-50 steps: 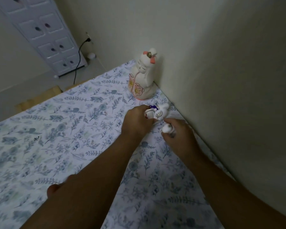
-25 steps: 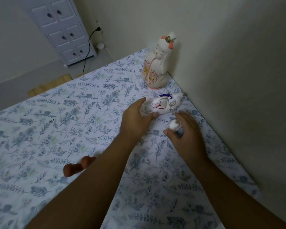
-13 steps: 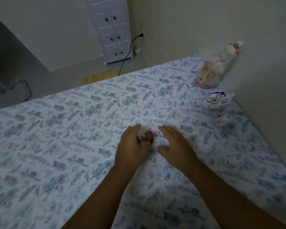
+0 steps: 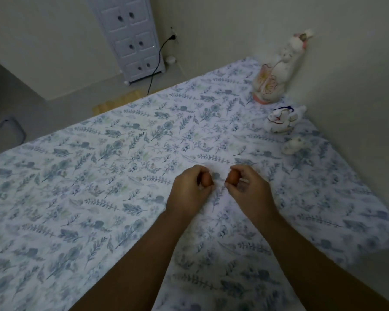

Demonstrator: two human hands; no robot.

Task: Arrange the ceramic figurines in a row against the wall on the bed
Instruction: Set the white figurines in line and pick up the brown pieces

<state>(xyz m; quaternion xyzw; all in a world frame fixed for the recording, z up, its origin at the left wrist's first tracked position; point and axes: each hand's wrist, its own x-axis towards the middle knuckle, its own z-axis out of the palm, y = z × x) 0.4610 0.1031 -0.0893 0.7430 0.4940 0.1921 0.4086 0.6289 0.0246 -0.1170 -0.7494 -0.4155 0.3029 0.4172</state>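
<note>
Your left hand (image 4: 190, 189): curled around a small brown figurine (image 4: 206, 179), centre frame.
Your right hand (image 4: 248, 188): pinching a second brown figurine (image 4: 233, 177).
Row by the wall, right of frame: tall doll figurine (image 4: 276, 75), white animal figurine (image 4: 282, 122), small white figurine (image 4: 295, 145).
Bed (image 4: 99, 176): floral sheet.

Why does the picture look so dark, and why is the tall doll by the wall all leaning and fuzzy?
Head view: the room is dim, so colours look grey. The wide lens bends the edges, so the tall white-and-pink ceramic figurine seems tilted, and it is blurred. The left hand and right hand, each holding a small brown figurine, look sharper.
</note>
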